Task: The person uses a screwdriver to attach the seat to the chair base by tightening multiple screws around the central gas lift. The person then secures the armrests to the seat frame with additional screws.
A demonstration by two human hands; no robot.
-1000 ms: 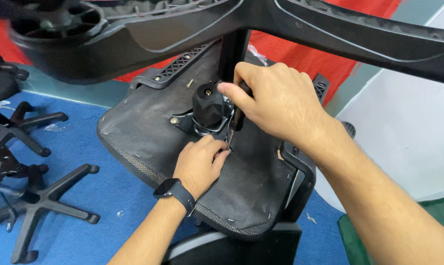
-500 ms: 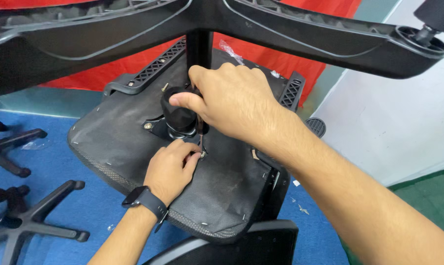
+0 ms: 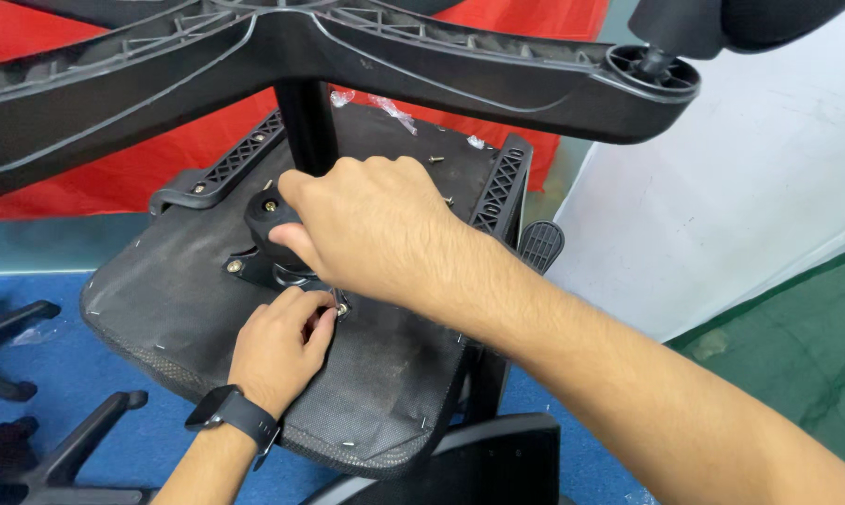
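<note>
Under the star base (image 3: 422, 56), right hand (image 3: 376, 234) closed round a tool – left hand (image 3: 278, 351) at 7 o'clock pinching a bolt (image 3: 341, 308) on the seat underside (image 3: 179, 281).

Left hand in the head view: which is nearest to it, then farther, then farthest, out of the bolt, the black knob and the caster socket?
From the left hand:
1. Bolt, right at its fingertips on the seat underside.
2. Black knob, above it, under the right hand.
3. Caster socket, far up at the top right, on the base arm's end.
</note>
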